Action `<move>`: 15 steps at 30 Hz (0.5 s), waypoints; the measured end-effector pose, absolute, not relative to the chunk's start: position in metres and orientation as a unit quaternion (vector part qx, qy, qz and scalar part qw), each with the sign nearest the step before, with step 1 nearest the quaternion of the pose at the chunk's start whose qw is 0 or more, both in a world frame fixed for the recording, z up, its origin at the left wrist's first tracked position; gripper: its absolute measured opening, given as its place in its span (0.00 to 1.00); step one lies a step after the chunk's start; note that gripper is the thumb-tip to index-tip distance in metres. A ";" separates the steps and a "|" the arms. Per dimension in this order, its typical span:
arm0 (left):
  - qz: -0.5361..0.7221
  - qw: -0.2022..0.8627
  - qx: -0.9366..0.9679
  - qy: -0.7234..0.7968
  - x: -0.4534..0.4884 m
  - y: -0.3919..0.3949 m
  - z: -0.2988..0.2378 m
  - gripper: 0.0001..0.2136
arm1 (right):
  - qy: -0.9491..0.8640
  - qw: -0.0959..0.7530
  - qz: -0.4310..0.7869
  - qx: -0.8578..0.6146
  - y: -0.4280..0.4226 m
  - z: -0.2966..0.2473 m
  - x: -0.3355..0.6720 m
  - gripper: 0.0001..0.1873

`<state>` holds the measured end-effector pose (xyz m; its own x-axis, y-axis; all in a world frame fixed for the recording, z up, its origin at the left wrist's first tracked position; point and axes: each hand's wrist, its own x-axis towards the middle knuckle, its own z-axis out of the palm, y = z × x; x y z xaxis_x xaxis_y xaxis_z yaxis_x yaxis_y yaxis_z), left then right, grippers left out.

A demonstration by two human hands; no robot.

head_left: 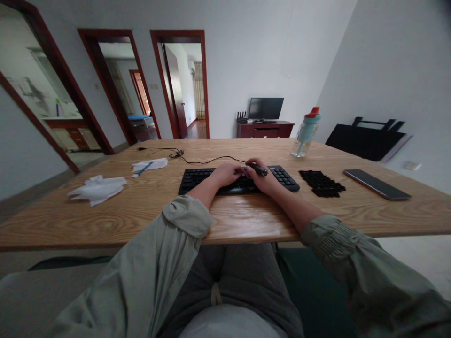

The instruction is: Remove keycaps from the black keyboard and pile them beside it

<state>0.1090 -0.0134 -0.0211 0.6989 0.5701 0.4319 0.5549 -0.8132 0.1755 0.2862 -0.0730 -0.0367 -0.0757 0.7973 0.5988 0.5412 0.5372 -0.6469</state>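
A black keyboard (pixel 199 177) lies on the table in front of me, and both hands are over its middle. My right hand (pixel 260 176) is closed around a short black handheld tool (pixel 260 169); its exact kind does not show. Beside it, my left hand (pixel 227 173) has its fingers drawn together at the keys, close to the right fingertips. Whatever the left fingers pinch is too small to make out. Black keycaps (pixel 321 183) lie grouped on the table to the right of the keyboard.
On the wooden table (pixel 141 220) are crumpled white tissues (pixel 98 188), a blue brush-like stick (pixel 143 169) on a folded tissue (pixel 160 163), and a black cable (pixel 211 161) behind the keyboard. A water bottle (pixel 305 134) stands back right; a phone (pixel 377 184) lies far right.
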 end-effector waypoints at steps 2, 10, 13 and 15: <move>0.238 0.017 0.921 0.308 0.110 -0.013 -0.020 0.11 | -0.711 0.496 0.140 -0.478 -0.071 -0.034 0.286 0.16; 0.220 -0.014 0.933 0.284 0.112 -0.019 -0.016 0.12 | -0.668 0.491 0.105 -0.548 -0.073 -0.026 0.284 0.14; 0.208 -0.022 0.935 0.287 0.112 -0.022 -0.013 0.13 | -0.668 0.476 0.073 -0.568 -0.072 -0.026 0.283 0.12; 0.201 -0.025 0.935 0.292 0.112 -0.024 -0.012 0.12 | -0.674 0.473 0.061 -0.565 -0.071 -0.026 0.282 0.10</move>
